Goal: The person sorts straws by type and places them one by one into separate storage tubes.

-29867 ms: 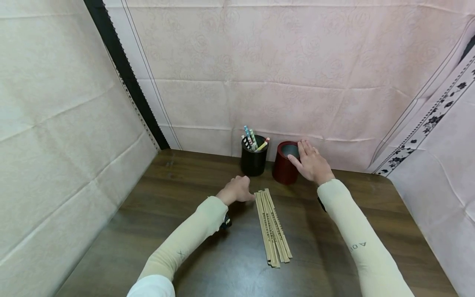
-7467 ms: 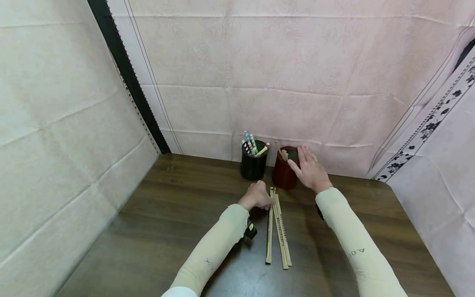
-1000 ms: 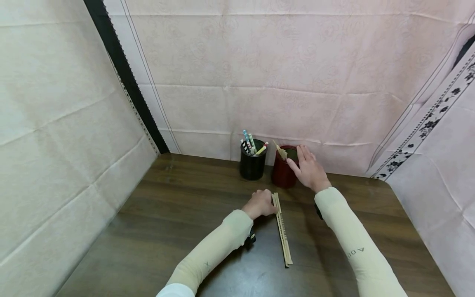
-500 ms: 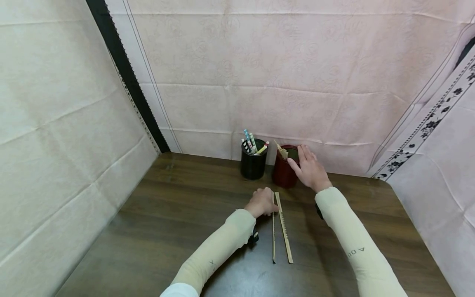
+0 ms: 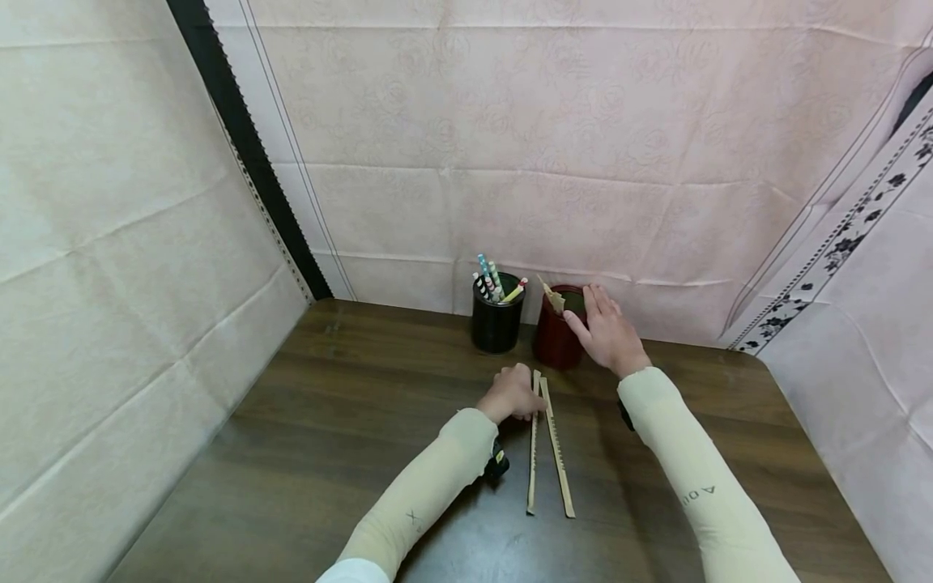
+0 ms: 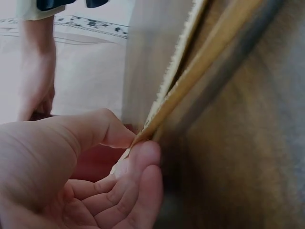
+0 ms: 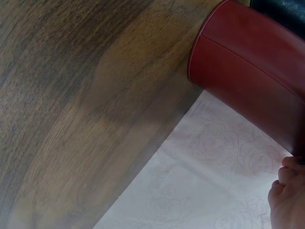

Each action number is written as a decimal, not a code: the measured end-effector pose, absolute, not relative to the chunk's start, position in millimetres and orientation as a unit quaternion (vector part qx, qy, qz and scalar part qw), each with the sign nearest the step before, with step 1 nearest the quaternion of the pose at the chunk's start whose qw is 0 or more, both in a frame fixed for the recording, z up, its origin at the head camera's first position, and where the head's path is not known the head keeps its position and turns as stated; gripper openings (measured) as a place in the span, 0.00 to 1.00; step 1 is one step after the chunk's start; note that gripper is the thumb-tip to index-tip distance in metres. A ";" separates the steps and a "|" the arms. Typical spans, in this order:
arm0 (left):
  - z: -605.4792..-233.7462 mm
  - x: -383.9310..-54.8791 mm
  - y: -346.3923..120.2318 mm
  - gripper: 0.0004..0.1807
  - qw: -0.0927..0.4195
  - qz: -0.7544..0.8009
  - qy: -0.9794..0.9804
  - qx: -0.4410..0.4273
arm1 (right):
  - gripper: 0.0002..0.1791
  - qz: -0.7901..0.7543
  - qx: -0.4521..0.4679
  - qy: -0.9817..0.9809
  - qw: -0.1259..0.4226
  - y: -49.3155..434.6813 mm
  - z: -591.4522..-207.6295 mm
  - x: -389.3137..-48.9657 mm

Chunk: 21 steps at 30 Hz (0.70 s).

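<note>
My left hand (image 5: 510, 393) pinches a long thin tan paper-wrapped stick (image 5: 533, 461) near its far end, between thumb and fingertips. In the left wrist view this stick (image 6: 190, 71) has a jagged-edged wrapper. Just right of it, a second paper-wrapped stick (image 5: 558, 461) with dark print lies on the table. My right hand (image 5: 611, 332) rests on the right rim of a dark red cup (image 5: 557, 340), fingers fairly straight. Tan wrapped ends (image 5: 554, 300) stick out at that cup's left side. The right wrist view shows the cup's side (image 7: 248, 62) and part of my hand (image 7: 289, 193).
Left of the red cup stands a black cup (image 5: 496, 328) with several patterned pencils (image 5: 490, 275) in it. The brown wooden table (image 5: 350, 421) meets a pale patterned cloth (image 5: 568, 162) behind the cups. More cloth (image 5: 131, 267) hangs at the left side.
Across the frames, several sticks have left the table and ends now show in the red cup. Lately my left hand has drawn one stick leftward from the other. My right hand stays at the cup.
</note>
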<state>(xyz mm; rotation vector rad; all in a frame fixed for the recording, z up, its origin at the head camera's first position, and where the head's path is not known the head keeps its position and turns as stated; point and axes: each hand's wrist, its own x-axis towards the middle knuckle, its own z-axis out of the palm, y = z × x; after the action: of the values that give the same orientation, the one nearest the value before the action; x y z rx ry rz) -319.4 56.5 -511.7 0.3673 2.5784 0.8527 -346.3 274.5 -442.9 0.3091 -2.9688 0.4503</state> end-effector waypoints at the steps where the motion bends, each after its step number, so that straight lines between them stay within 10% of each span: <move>1: -506.0 -316.7 55.3 0.16 0.195 0.307 0.923 0.129 | 0.52 0.149 0.102 -0.982 0.062 274.5 -442.7 -346.2; 21: -440.7 -304.0 22.9 0.18 0.124 0.330 0.926 0.134 | 0.53 0.131 0.101 -0.986 0.036 272.3 -433.0 -342.8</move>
<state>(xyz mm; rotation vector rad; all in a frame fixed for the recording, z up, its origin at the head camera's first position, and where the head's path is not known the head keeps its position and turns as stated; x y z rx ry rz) -304.0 22.9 -440.7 0.3896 2.6994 0.9629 -342.8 272.3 -433.0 0.3102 -3.0281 0.4012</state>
